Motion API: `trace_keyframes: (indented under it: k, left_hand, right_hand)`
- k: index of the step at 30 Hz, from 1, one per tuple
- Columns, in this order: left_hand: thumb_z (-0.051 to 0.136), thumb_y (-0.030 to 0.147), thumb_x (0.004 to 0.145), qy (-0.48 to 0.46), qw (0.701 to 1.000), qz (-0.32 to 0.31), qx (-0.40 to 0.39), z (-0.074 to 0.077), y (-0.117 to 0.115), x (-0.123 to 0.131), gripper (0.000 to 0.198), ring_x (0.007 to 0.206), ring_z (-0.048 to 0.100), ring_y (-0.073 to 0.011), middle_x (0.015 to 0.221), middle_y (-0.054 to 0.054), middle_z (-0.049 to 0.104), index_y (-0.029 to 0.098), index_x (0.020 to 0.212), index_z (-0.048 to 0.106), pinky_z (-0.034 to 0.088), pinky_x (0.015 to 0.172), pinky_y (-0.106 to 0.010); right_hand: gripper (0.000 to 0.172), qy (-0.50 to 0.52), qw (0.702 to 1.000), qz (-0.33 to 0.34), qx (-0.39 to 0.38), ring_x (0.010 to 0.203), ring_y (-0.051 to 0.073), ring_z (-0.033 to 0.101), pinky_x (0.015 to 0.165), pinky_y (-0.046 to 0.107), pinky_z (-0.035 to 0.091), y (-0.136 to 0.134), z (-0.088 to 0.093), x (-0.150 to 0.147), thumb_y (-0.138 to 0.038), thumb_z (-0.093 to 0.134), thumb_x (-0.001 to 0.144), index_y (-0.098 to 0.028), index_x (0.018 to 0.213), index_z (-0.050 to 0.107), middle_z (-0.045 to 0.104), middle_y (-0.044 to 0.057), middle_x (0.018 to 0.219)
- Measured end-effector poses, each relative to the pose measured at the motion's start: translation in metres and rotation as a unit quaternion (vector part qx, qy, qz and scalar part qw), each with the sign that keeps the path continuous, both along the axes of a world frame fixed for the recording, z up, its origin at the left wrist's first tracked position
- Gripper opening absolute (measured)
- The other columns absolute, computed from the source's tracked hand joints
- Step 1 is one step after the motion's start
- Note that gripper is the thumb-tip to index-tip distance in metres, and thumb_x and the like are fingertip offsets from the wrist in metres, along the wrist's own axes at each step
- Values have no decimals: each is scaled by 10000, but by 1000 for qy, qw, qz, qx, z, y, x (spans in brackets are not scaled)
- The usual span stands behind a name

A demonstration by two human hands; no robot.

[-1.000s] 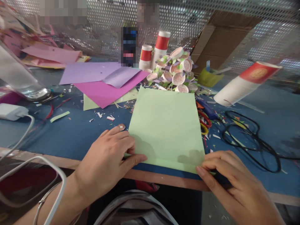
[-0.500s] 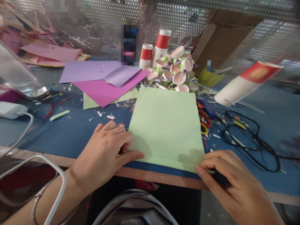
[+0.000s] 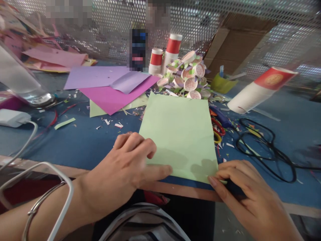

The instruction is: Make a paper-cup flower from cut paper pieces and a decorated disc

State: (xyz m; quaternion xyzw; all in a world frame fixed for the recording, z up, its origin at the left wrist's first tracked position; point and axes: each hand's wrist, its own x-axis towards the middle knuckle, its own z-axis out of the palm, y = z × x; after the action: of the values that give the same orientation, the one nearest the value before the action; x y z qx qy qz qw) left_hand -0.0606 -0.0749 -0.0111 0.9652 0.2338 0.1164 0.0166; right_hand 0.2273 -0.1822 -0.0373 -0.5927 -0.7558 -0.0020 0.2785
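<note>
A sheet of light green paper [image 3: 179, 134] lies flat near the table's front edge, with a narrow fold along its near side. My left hand [image 3: 134, 164] rests over its near left part. The thumb is stretched along the folded edge and slightly blurred, while the other fingers are loosely curled above the paper, apart from the thumb. At the near right corner, my right hand [image 3: 250, 194] pinches the green paper between thumb and fingers; a small strip of the fold shows there.
Purple paper [image 3: 90, 77] and magenta paper [image 3: 117, 98] lie behind, on the left. A pile of cut cup bottoms [image 3: 190, 83] sits at the back. Right of the sheet are scissors [image 3: 217, 136] and a black cable [image 3: 273, 147]. Stacked paper cups [image 3: 260, 90] stand tilted farther right.
My left hand has slid right along the folded near edge, its thumb now closer to the middle. My right hand keeps its pinch at the corner.
</note>
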Motion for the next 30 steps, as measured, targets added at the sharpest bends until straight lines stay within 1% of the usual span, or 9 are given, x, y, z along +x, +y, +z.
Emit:
trace_keyframes:
  k: [4, 7, 10, 14, 18, 20, 23, 26, 30]
  left_hand:
    - [514, 144, 979, 26, 999, -31, 5, 8, -8, 8, 374, 902, 459, -231, 965, -40, 555, 357, 1259, 642, 379, 798, -402]
    - [502, 170, 996, 26, 999, -32, 4, 8, -18, 13, 307, 873, 493, -216, 925, -35, 575, 262, 1238, 668, 401, 722, -375]
    - [449, 158, 1002, 27, 999, -26, 3, 3, -31, 15, 330, 843, 507, -200, 944, -38, 603, 177, 1243, 674, 426, 689, -360]
    - [355, 114, 1008, 5, 999, 8, 45, -1, -46, 18, 413, 871, 520, -201, 959, -64, 634, 93, 1271, 672, 457, 710, -346]
    - [378, 137, 1013, 23, 996, 25, 83, -2, -54, 22, 393, 835, 507, -216, 886, -63, 616, 139, 1212, 718, 446, 671, -369]
    - [434, 166, 1005, 49, 994, 42, 88, -2, -57, 24, 392, 837, 508, -226, 856, -60, 598, 158, 1322, 665, 438, 659, -380]
    - [509, 195, 984, 83, 991, 61, 85, 0, -61, 27, 481, 817, 506, -232, 832, -48, 573, 186, 1464, 548, 417, 631, -387]
    - [530, 231, 980, 98, 990, 64, 78, 5, -60, 32, 470, 773, 497, -229, 844, -43, 568, 234, 1449, 556, 394, 596, -388]
    - [490, 278, 995, 110, 990, 54, 71, 9, -55, 36, 434, 761, 514, -233, 860, -40, 566, 295, 1421, 574, 419, 618, -392]
  right_hand:
    - [127, -1, 1000, 1, 2, 894, 215, 579, 777, 339, 459, 0, 1, 1, -304, 612, 964, -242, 854, 596, 609, 37, 855]
    - [125, -1, 1000, -2, -2, 898, 221, 583, 785, 346, 457, -1, 0, 1, -306, 616, 960, -241, 854, 602, 613, 37, 855]
    - [126, 1, 1000, -3, -8, 905, 225, 582, 785, 346, 458, -2, -1, 3, -319, 622, 959, -241, 861, 610, 617, 39, 863]
    - [137, -4, 1000, -2, -2, 898, 214, 580, 808, 340, 453, -1, -2, 2, -316, 616, 966, -242, 851, 602, 617, 34, 857]
    - [143, -10, 1000, 0, 4, 897, 211, 583, 811, 339, 451, 1, -1, 1, -315, 609, 972, -242, 849, 599, 614, 33, 855]
    - [141, -12, 1000, -1, 3, 909, 215, 583, 812, 342, 451, 1, -1, 1, -319, 607, 973, -243, 855, 597, 618, 34, 865]
    - [124, -16, 1000, -2, 4, 919, 217, 574, 820, 345, 446, -1, -2, 2, -314, 606, 974, -242, 875, 593, 614, 36, 876]
    - [116, -20, 1000, -10, 10, 919, 219, 561, 817, 347, 439, -4, -5, 3, -319, 598, 982, -235, 902, 594, 598, 42, 881]
    - [121, -29, 999, -22, 13, 932, 222, 549, 824, 349, 427, -7, -7, 3, -318, 582, 993, -229, 912, 588, 587, 52, 902]
